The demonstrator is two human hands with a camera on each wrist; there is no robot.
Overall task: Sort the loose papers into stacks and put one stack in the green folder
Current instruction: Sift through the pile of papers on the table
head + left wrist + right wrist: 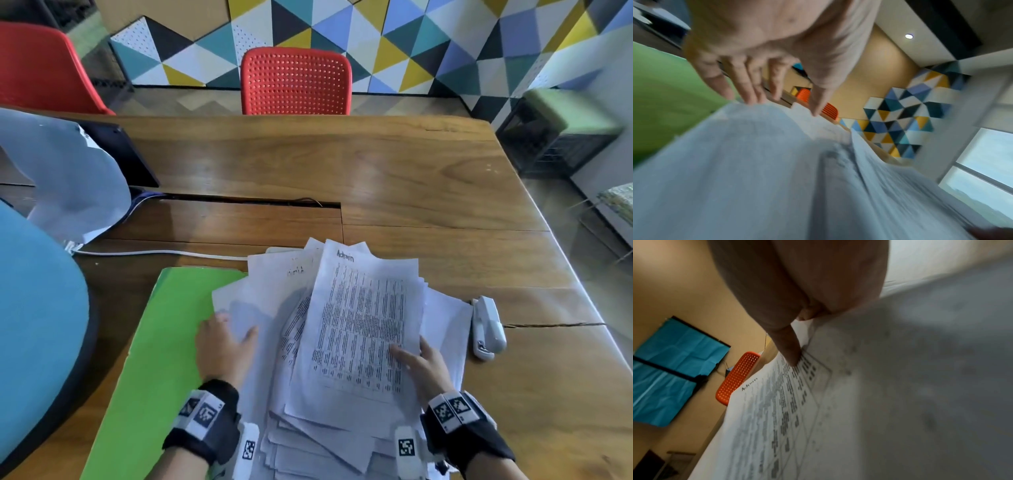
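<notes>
A messy pile of loose papers [308, 431] lies on the wooden table [376, 178], overlapping the right side of the flat green folder [150, 349]. My right hand [411, 349] pinches the lower right edge of the top printed sheet headed "Admin" [363, 322], which is raised off the pile. In the right wrist view the thumb [793, 356] presses on that sheet [789, 410] and the other fingers are hidden beneath it. My left hand [233, 330] rests with straight spread fingers [748, 92] on blank sheets [748, 159] at the pile's left edge, next to the folder [663, 100].
A white stapler [488, 329] lies just right of the pile. A white cable [154, 253] runs behind the folder. A crumpled white sheet [68, 185] and a dark tablet [126, 154] sit at the far left. A red chair [296, 82] stands beyond the table.
</notes>
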